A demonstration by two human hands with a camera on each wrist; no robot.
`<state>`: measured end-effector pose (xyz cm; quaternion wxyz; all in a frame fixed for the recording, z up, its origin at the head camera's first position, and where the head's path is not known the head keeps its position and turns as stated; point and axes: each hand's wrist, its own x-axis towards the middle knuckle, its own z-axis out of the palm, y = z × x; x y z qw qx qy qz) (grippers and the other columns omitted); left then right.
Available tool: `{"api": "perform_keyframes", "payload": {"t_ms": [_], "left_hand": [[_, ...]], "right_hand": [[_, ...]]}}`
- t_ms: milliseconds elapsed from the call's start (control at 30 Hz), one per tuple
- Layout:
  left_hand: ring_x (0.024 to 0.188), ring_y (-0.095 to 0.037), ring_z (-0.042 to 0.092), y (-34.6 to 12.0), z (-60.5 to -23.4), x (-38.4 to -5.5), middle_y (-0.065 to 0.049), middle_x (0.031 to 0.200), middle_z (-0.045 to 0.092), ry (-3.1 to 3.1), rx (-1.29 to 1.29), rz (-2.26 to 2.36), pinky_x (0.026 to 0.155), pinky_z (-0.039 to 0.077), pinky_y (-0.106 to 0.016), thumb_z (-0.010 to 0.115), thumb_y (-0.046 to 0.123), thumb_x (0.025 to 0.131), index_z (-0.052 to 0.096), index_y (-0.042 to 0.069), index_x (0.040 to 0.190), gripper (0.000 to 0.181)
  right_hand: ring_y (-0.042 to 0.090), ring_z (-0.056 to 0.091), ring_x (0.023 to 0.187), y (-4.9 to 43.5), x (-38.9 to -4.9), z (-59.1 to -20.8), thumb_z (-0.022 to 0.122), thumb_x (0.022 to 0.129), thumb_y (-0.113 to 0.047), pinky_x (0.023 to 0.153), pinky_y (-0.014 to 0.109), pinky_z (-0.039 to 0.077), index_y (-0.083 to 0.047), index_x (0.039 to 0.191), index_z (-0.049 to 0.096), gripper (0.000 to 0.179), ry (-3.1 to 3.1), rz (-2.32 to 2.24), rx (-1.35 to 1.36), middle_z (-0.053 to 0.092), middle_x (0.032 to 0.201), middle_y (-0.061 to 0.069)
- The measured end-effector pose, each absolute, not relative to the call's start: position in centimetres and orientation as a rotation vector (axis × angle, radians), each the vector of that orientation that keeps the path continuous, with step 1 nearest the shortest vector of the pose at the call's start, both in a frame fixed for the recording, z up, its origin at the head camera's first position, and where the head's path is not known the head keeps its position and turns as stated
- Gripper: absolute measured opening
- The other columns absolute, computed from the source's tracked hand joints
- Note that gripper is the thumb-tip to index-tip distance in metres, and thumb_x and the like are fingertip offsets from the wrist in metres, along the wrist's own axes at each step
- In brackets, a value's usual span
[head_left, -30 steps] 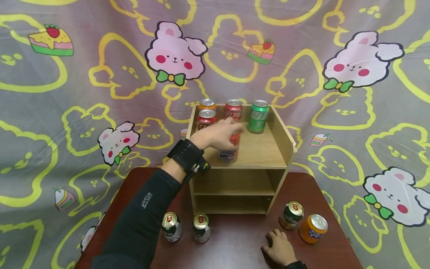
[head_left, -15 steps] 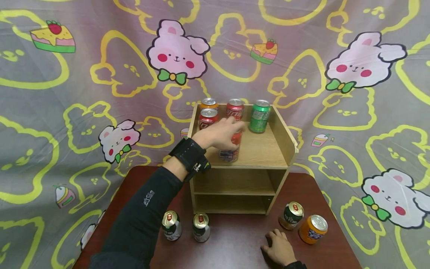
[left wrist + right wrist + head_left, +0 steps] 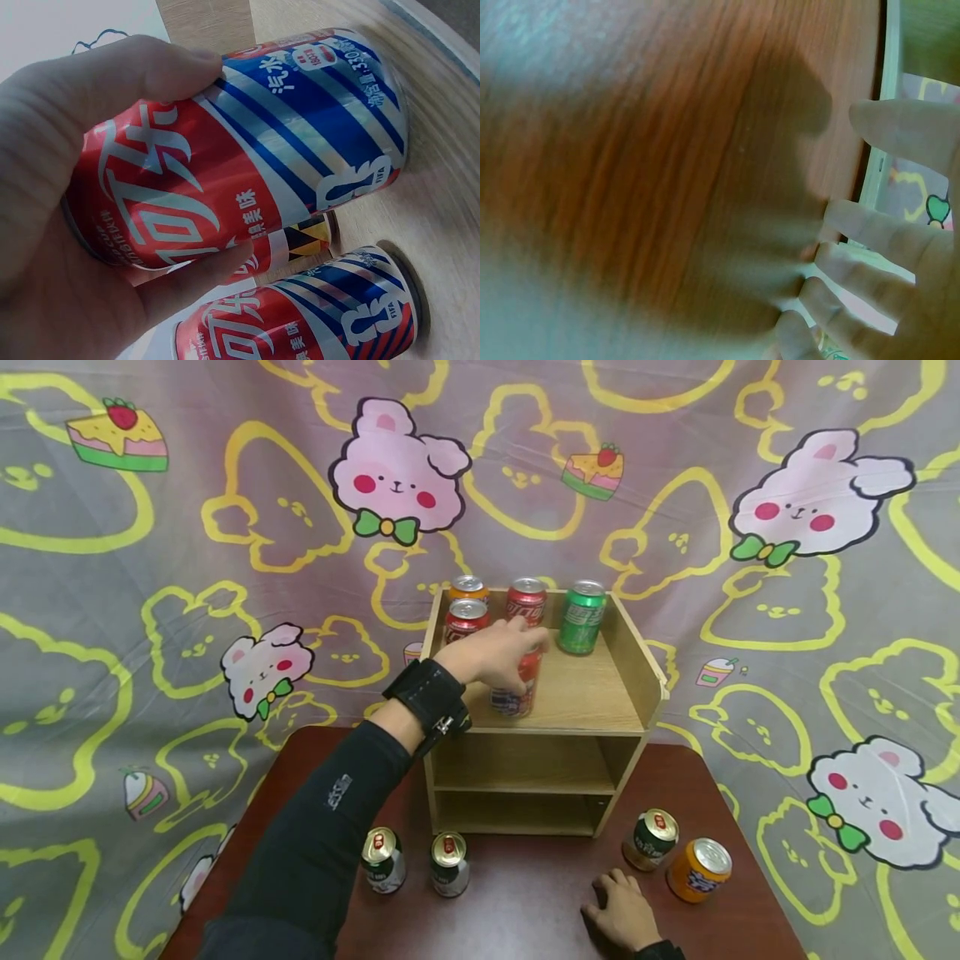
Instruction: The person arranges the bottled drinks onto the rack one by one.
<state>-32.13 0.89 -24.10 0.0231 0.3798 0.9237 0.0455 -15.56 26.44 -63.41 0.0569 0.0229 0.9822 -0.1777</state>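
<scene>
So the red metal drink can with blue and white stripes [image 3: 512,702] was being gripped by the left hand [image 3: 495,656], thumb on one side and fingers round the other, near the front of the top deck of the pale wooden shelf unit [image 3: 585,693]. Whether its base was touching the wood couldn't be told. The right hand [image 3: 624,910] was parked on the dark reddish-brown desk [image 3: 525,897] at 5 o'clock from it, fingers loosely spread, nothing held. So, hands well apart.

Biggest worry: the red metal can with a silver lid [image 3: 467,620] at 11 o'clock. It was partly covered by the fingers, so it could easily be knocked by a knuckle or by a sideways swing. The shiny green metal can [image 3: 582,620], at 1 to 2 o'clock, was given more room.

Second worry: the front edge at 6 o'clock. No lip could be seen there, so if the base were put down partly past it, the can could be tipped onto the desk. A slip couldn't be ruled out either, smooth metal being what it is. And if the black sleeve [image 3: 315,835] were dropped carelessly, the small dark-green can with a gold lid [image 3: 383,862] at 7 o'clock might be clipped.
</scene>
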Motion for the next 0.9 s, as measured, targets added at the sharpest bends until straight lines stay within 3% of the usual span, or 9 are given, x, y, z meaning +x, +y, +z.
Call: {"api": "perform_keyframes", "payload": {"t_ms": [267, 600, 900], "left_hand": [[0.108, -0.021, 0.042, 1.2, -24.0, -32.5, -0.007, 0.124, 0.04, 2.858, 1.134, 0.183, 0.079, 0.046, -0.036, 0.075, 0.026, 0.077, 0.044, 0.028, 0.133, 0.064], [0.117, -0.026, 0.043, 1.9, -23.5, -32.5, -0.008, 0.13, 0.041, 2.864, 1.055, 0.079, 0.083, 0.045, -0.042, 0.075, 0.03, 0.079, 0.037, 0.028, 0.14, 0.072], [0.112, -0.023, 0.046, 2.1, -23.7, -33.2, -0.006, 0.13, 0.041, 2.885, 1.013, 0.111, 0.078, 0.048, -0.037, 0.076, 0.026, 0.077, 0.038, 0.031, 0.14, 0.073]], "right_hand": [[0.032, 0.051, 0.092, 26.3, -15.5, -63.2, 0.079, 0.071, -0.035, 0.076, 0.051, 0.045, -0.006, 0.097, 0.066, 0.041, 2.995, -0.539, 0.057, 0.056, 0.098, 0.009], [0.031, 0.051, 0.091, 26.4, -15.5, -63.3, 0.079, 0.072, -0.037, 0.077, 0.052, 0.044, -0.006, 0.097, 0.067, 0.042, 2.988, -0.548, 0.06, 0.056, 0.098, 0.009], [0.031, 0.051, 0.091, 26.4, -15.4, -63.2, 0.079, 0.072, -0.037, 0.076, 0.052, 0.045, -0.006, 0.097, 0.066, 0.041, 2.981, -0.555, 0.058, 0.056, 0.097, 0.009]]}}
